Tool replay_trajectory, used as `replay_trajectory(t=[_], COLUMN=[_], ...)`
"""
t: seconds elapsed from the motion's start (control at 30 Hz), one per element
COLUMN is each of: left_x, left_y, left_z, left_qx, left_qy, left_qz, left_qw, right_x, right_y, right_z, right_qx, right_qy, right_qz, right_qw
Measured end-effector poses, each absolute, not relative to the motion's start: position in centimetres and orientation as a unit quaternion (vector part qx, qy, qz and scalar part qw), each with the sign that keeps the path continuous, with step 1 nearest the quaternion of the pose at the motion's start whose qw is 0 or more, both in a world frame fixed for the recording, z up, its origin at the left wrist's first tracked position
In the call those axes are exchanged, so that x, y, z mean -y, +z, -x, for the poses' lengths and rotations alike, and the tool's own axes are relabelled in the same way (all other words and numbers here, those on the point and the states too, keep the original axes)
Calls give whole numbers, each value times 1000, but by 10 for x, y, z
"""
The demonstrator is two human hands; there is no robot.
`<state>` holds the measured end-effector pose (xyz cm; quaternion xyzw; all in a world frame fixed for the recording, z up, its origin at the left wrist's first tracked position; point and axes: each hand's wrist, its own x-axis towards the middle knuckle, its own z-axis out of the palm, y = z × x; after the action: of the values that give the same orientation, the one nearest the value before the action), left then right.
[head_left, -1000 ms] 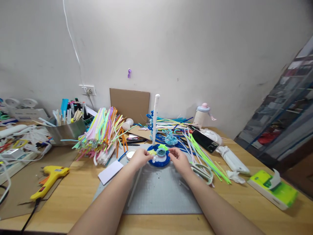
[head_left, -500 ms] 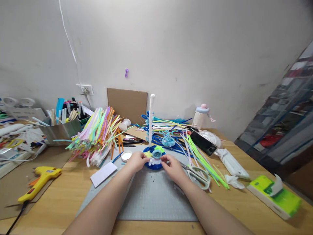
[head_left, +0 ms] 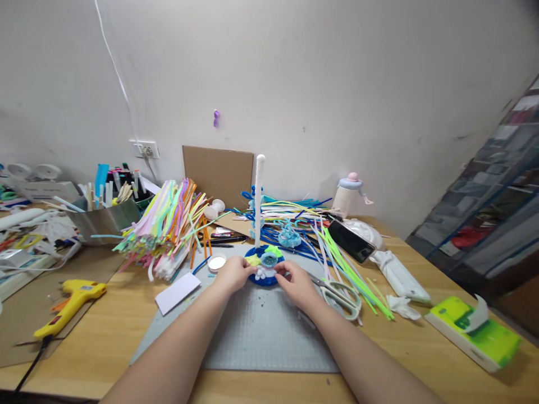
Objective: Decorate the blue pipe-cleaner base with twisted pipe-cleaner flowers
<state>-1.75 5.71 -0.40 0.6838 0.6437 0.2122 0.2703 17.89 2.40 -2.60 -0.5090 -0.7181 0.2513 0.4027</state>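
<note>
A round blue fuzzy base (head_left: 265, 282) rests on the grey cutting mat (head_left: 269, 336). On it are a yellow star (head_left: 253, 260), a bright green star (head_left: 274, 251), a light blue ring-shaped piece (head_left: 269, 260) and a small white flower-like piece (head_left: 260, 274). A white fuzzy post (head_left: 258, 202) rises at its back, with blue curled pieces beside it. My left hand (head_left: 236, 274) pinches the base's left side near the yellow star. From the right, my right hand (head_left: 295, 283) has thumb and fingers closed at the opposite edge; its fingertips are partly hidden.
Scissors (head_left: 341, 298) lie right of my right hand, beside green pipe cleaners (head_left: 357, 275) and a phone (head_left: 351, 240). Leftward are a white card (head_left: 177, 293), a bundle of pastel pipe cleaners (head_left: 164, 224) and a yellow glue gun (head_left: 69, 308). A bottle (head_left: 347, 196) stands behind.
The whole view has shifted slightly, with things sitting a little higher in the picture. Both hands stay at the sides of the blue base, with little visible finger movement.
</note>
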Motion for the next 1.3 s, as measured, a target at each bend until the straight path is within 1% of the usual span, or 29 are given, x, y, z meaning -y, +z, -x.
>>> replay_trajectory(t=[0.17,0.3,0.5,0.67,0.93,1.3], left_x=[-54,-54,-54,-55,-51,-40], left_y=[-5,-5,-5,-7,-3,-17], left_z=[15,14,15,15,31,15], left_qx=[-647,-647,-639,-637,-615,-617], left_qy=[210,204,219,241,321,330], left_qz=[-679,-676,-685,-682,-674,-650], left_qw=[277,287,275,265,254,297], right_x=[-22,-16,1,7,9,11], right_y=[-23,-17,-4,-2,-4,-7], right_z=[-178,-176,-167,-161,-158,-154], right_qx=[726,766,839,849,846,845], right_qy=[236,181,68,14,-7,-21], right_qz=[514,497,461,471,483,494], right_qw=[392,367,282,237,224,204])
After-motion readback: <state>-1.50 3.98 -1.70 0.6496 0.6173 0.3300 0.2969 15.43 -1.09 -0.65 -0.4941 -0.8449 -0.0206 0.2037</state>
